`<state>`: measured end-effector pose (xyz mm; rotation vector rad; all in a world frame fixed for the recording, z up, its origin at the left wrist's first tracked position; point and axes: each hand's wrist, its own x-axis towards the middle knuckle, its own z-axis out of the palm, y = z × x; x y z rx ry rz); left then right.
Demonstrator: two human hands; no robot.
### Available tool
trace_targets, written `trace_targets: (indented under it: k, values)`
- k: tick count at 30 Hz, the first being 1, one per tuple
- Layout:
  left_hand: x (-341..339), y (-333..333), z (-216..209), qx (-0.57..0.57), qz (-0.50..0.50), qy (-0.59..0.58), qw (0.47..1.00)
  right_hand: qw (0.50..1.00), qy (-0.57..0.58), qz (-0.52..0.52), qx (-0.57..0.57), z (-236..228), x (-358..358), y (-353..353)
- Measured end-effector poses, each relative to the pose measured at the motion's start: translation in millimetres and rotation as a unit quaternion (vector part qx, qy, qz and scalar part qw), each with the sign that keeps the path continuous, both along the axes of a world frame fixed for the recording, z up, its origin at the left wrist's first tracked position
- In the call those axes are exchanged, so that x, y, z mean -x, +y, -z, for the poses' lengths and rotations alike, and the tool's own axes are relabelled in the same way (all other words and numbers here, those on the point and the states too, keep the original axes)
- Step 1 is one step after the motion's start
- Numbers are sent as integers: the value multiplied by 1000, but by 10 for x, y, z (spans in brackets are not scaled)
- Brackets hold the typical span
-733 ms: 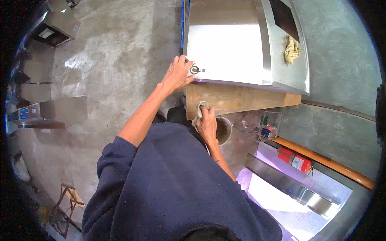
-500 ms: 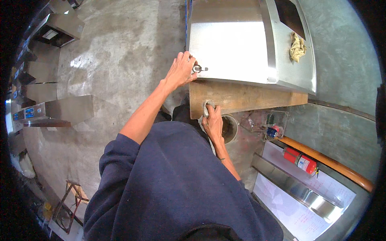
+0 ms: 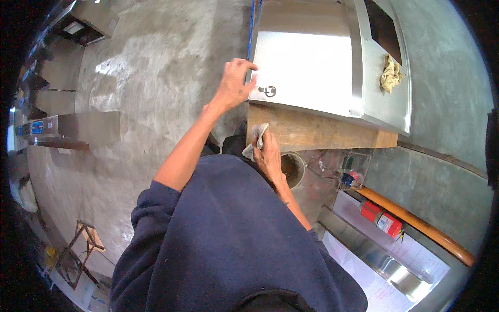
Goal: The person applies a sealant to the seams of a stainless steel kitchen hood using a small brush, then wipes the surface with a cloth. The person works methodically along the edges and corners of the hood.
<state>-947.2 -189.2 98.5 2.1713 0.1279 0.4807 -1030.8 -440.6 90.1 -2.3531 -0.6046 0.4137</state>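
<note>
A brushed-metal box rests on a wooden board. On its bright top, near the close left corner, lies a small ring-shaped piece with a short dark bar; its exact kind is unclear. Just left of that corner is my left hand, thumb and fingers apart, with nothing between them. Below, in front of the board's left end, my right hand grips a crumpled grey-white rag. A yellowish cloth sits crumpled on the lower metal ledge at the box's right.
A round bucket stands beside my right hand, under the board's edge. Farther right are a wire basket, an orange-brown pole and a red fire extinguisher. Metal cabinets line the left, with a small frame stand nearer.
My left hand has let go of the ring-shaped piece, which now lies turned around on the metal top. My right hand has drawn the rag left, off the board's front edge.
</note>
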Motion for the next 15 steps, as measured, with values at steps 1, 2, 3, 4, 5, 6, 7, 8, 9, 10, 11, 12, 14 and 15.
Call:
trace_targets:
  k: [1,2,3,4,5,6,7,8,9,10,11,12,14,15]
  values:
    - [98,120,97,37,-37,6,999,1000,-10,4,-11,-30,-46,69]
    - [219,263,197,73,-77,13,994,1000,-28,-3,5,-72,-89,150]
    - [402,377,286,106,-104,35,988,999,-46,-6,21,-122,-127,229]
    - [643,484,378,139,-132,56,980,997,-65,-10,37,-187,-174,317]
    - [886,590,539,139,-150,66,977,994,-92,-23,56,-293,-234,420]
    - [1132,677,744,136,-167,75,974,989,-130,-22,65,-328,-301,506]
    - [1400,730,961,123,-174,98,972,983,-168,-21,76,-350,-375,590]
    - [1690,761,1155,109,-180,123,970,975,-205,-19,85,-353,-444,667]
    - [1960,770,1275,105,-183,152,966,963,-254,-20,85,-310,-513,718]
    - [2232,769,1383,102,-186,180,961,964,-248,-15,94,-319,-547,767]
    - [2532,756,1557,112,-197,180,957,965,-242,-12,102,-356,-572,829]
    - [2817,729,1757,123,-206,181,954,965,-236,-8,113,-385,-591,868]
    - [3364,725,2116,121,-227,227,939,958,-253,-11,136,-320,-628,893]
    - [3631,742,2315,138,-237,242,931,955,-258,-9,147,-249,-643,893]
